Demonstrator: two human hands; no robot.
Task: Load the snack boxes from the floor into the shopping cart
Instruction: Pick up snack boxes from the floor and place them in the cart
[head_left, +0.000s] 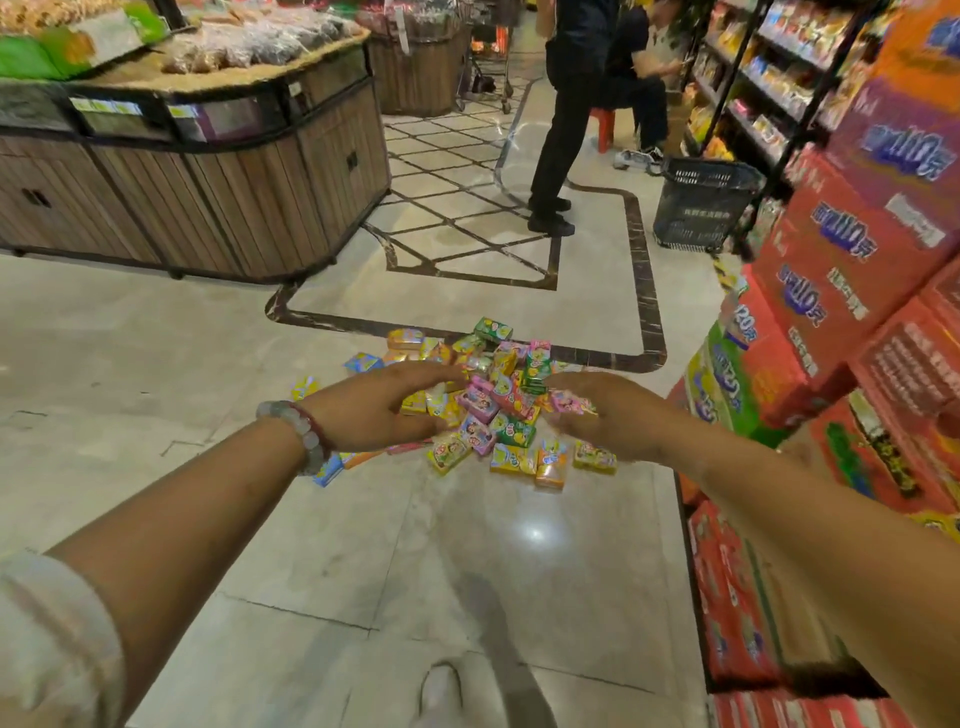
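Note:
A heap of several small, bright snack boxes in yellow, green, pink and orange lies on the pale tiled floor. My left hand, with a bead bracelet on the wrist, reaches out over the left side of the heap with its fingers spread. Over the heap's right side is my right hand, fingers loosely extended; a pink box lies right at its fingertips, and I cannot tell whether they touch it. Neither hand holds a box. No shopping cart for loading shows near me.
Stacked red and orange cartons rise close on the right. A wooden display island stands at the back left. A black shopping basket sits on the floor ahead, beside a standing person. My shoe shows at the bottom.

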